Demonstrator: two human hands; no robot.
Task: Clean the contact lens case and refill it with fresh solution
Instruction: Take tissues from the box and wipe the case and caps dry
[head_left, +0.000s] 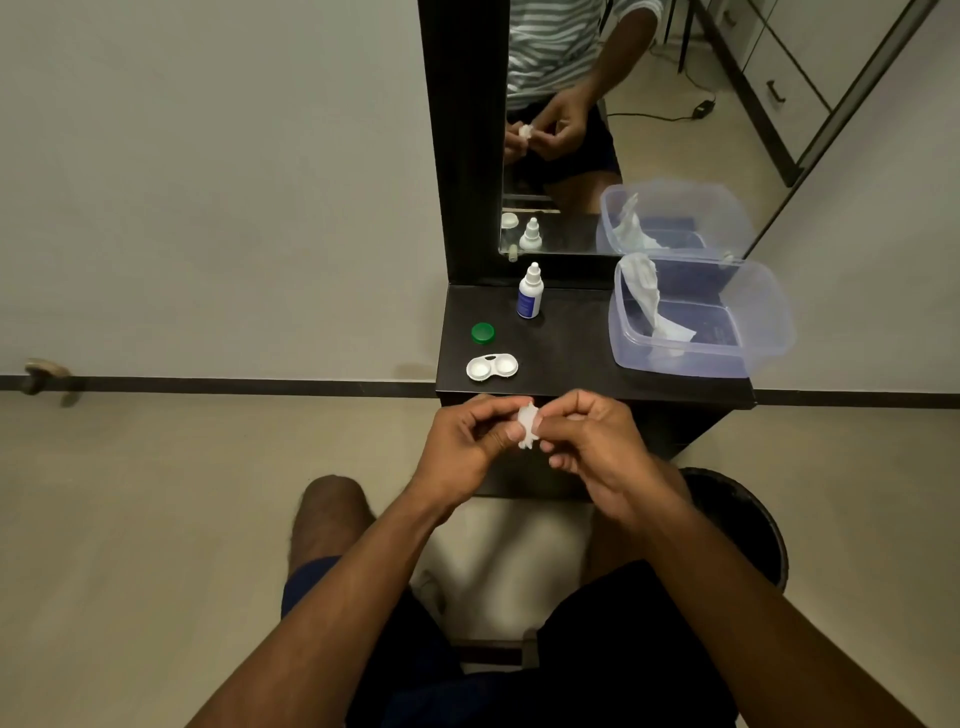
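The white two-well plastic contact lens case (492, 367) sits open near the front left of the black shelf (571, 353), both wells bare, with one round green screw cap (482, 332) just behind it. Further back stands a small white dropper bottle with a blue label (530, 292). On the right is a clear plastic tub (701, 317) with a crumpled tissue inside. In front of the shelf, left hand (467, 441) and right hand (597, 441) pinch a small white thing (528, 425) between them; mostly hidden by fingers, can't tell if it's a cap or tissue.
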